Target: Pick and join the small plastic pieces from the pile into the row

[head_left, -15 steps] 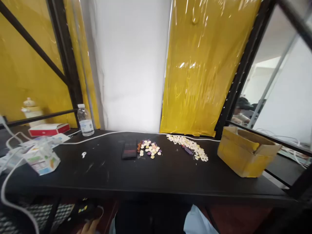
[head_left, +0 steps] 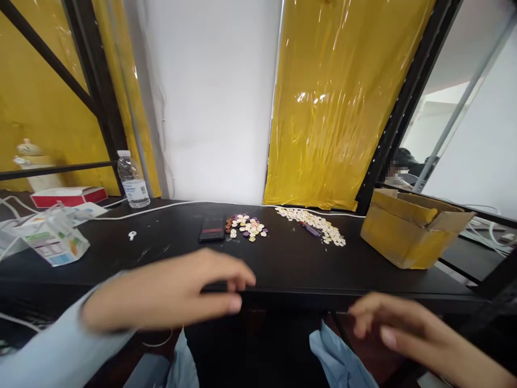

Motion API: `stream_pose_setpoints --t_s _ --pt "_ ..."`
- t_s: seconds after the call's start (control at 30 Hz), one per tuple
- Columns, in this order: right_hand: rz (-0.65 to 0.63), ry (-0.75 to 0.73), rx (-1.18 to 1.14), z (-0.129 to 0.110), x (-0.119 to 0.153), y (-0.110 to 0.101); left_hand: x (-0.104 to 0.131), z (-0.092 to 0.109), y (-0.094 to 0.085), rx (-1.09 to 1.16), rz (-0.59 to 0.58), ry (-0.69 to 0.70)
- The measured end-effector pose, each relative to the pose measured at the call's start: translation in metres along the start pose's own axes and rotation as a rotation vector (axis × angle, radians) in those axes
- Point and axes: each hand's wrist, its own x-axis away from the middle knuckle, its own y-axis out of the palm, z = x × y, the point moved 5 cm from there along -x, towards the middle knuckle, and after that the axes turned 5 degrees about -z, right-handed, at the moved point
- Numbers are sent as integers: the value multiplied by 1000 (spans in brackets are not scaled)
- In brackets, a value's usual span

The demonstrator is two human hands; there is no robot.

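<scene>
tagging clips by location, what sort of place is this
Probably a workstation in a shared indoor space: a black desk with a black frame, yellow sheeting behind it, and another person beyond.

A bottle (head_left: 136, 189), a carton (head_left: 52, 245) and a cardboard box (head_left: 404, 234) frame your view!
Over to your left, the capped bottle stands upright near a black post (head_left: 100, 108), with a red-and-white box (head_left: 68, 199) farther left and the printed carton nearer you, a white earbud (head_left: 132, 235) lying to its right. Straight ahead, a white cable (head_left: 202, 202) trails along the foot of a white panel (head_left: 214, 108) and yellow sheeting (head_left: 319, 124), and there on your right sits the cardboard box, top open!
</scene>
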Motion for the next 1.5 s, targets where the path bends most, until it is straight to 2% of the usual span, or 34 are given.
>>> stream_pose_setpoints --t_s 0.07,0.1,0.2,0.27,0.3,0.33,0.4,0.53,0.73,0.97,1.1,1.33,1.5 --pt "-52 -120 20 -42 -45 -13 -56 2 -34 -139 -31 147" --pt "-83 -160 53 -58 -74 -18 -86 -5 -43 -216 -50 162" --pt "-194 -245 270 -81 -173 -17 -164 -45 -52 -452 -30 147" --pt "-115 -271 486 -79 -238 -14 -199 -68 -48 -569 68 218" --pt "-1 -289 606 -76 -264 -13 -210 -78 -46 -604 132 239" --pt "116 -315 730 -74 -285 -10 -219 -89 -42 -614 151 239" --pt "224 -331 773 -64 -312 0 -226 -105 -33 -621 174 234" --pt "238 -396 813 -48 -321 20 -221 -119 -22 -596 188 248" --pt "292 -403 816 -40 -314 14 -214 -118 -7 -467 157 292" --pt "173 -584 743 -46 -302 24 -209 -112 0 -342 158 317" --pt "145 -569 757 -43 -303 26 -211 -114 2 -314 159 339" --pt "206 -489 749 -38 -307 16 -209 -111 0 -331 201 354" --pt "173 -506 720 -41 -300 9 -204 -108 -1 -247 117 280"
